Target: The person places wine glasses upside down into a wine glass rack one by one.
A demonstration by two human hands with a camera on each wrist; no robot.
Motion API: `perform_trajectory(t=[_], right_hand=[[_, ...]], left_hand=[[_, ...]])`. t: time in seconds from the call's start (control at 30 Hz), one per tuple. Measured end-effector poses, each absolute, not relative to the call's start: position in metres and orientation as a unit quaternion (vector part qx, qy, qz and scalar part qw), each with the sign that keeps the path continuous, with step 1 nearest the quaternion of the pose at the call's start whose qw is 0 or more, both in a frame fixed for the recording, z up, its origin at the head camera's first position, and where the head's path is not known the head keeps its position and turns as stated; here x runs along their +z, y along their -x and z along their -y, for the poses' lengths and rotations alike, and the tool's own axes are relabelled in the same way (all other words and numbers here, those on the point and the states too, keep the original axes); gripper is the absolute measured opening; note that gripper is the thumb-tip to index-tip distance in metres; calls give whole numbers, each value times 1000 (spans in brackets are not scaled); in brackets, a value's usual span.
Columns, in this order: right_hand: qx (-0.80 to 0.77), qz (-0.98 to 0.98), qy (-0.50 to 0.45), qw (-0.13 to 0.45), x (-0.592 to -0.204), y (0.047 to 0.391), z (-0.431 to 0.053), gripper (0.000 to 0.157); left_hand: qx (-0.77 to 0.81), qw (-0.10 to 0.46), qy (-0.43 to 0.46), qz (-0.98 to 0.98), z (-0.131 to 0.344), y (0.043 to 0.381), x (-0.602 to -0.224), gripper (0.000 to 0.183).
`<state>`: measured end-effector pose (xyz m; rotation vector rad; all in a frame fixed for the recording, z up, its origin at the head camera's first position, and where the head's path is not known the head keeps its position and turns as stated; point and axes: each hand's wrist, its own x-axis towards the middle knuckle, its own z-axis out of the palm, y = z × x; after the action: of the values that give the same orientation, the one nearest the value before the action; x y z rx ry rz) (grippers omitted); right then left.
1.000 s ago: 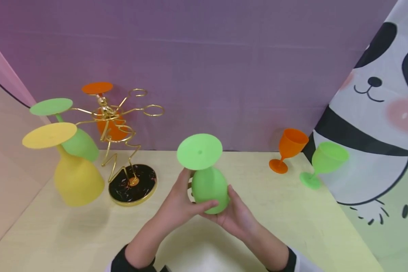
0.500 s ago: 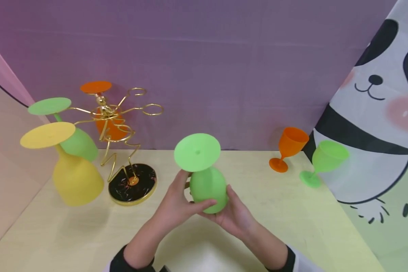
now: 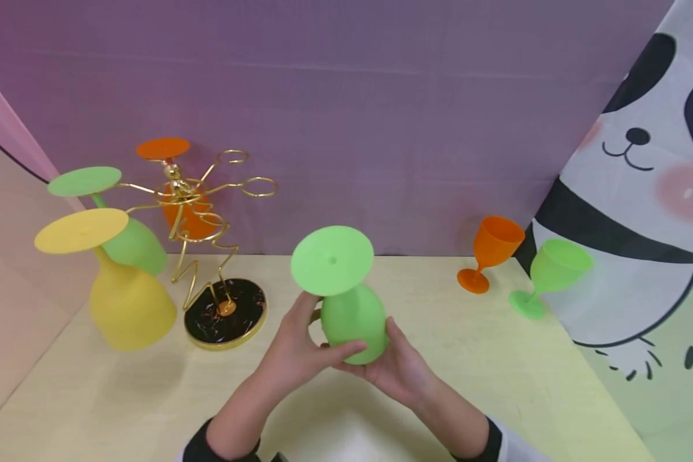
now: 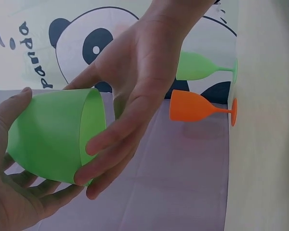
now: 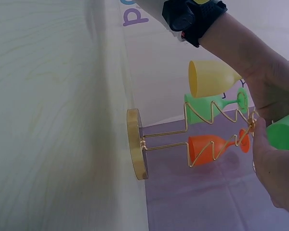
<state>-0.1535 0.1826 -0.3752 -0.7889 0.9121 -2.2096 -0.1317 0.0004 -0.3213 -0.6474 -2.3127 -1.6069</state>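
A light green plastic goblet (image 3: 353, 321) is held upside down above the table, its round foot (image 3: 332, 260) tilted up and to the left. The left hand (image 3: 300, 343) grips its bowl from the left, with the thumb across the front. From the right, the right hand (image 3: 401, 366) holds the bowl low, near the rim. In the left wrist view, the right hand's fingers (image 4: 111, 154) lie along the goblet's open rim, and the left hand (image 4: 14, 192) wraps round the bowl. The right wrist view shows only part of the green bowl (image 5: 285, 132) between the hands.
At left stands a gold wire rack (image 3: 181, 192) on a round black base (image 3: 225, 314). A yellow goblet (image 3: 129, 305), a green goblet (image 3: 135, 247) and an orange goblet (image 3: 190, 218) hang upside down from it. Upright at back right are an orange goblet (image 3: 493, 244) and a green goblet (image 3: 557, 266).
The held goblet's foot has shifted slightly left and tipped a little more toward the camera. Both hands keep their hold, nearly in place.
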Motion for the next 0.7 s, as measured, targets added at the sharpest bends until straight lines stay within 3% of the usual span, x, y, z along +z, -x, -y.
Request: perform_trajectory(t=[0.7], right_hand=[[-830,-390,267,296,-369,158,-185,64]], left_hand=[[-529,168,200,807,20,128,-311,85]])
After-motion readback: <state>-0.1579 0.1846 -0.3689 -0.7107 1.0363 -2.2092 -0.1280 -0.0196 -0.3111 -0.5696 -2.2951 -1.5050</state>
